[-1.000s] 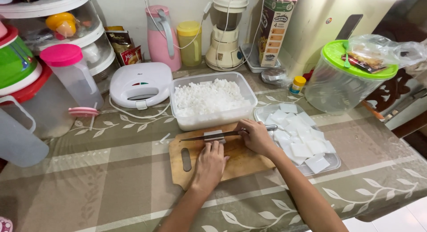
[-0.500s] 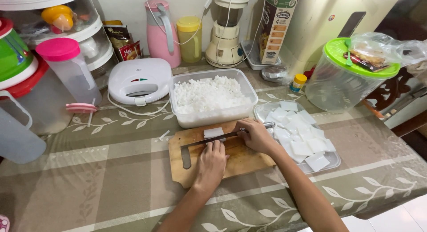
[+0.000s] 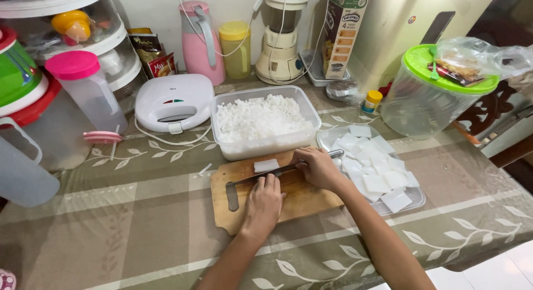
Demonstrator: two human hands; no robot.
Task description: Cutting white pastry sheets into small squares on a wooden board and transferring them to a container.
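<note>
Right hand is closed around the handle of a long knife, fingers wrapped and pressed together; the blade lies across the wooden cutting board, running from the handle toward the board's left edge. Left hand rests palm-down on the board with fingers held together and extended, the tips at the blade; whether they press a piece beneath them cannot be told, as the hand covers that spot.

Change noted against the earlier frames: a white slab piece now lies clear on the far side of the blade, nearer the plastic container; half a second ago it sat close against the knife; the blade reads slightly nearer the person than it did; both hands have kept their grip and placement. Judgement: a strip has been parted from the stock and the cutting is in mid-run, not at its end.

Surroundings: the container holds a heap of small white cubes; a clear tray to the right of the board carries uncut white square slabs, several in number; the tablecloth is patterned olive; a white sandwich maker stands beyond the board's left corner.
</note>
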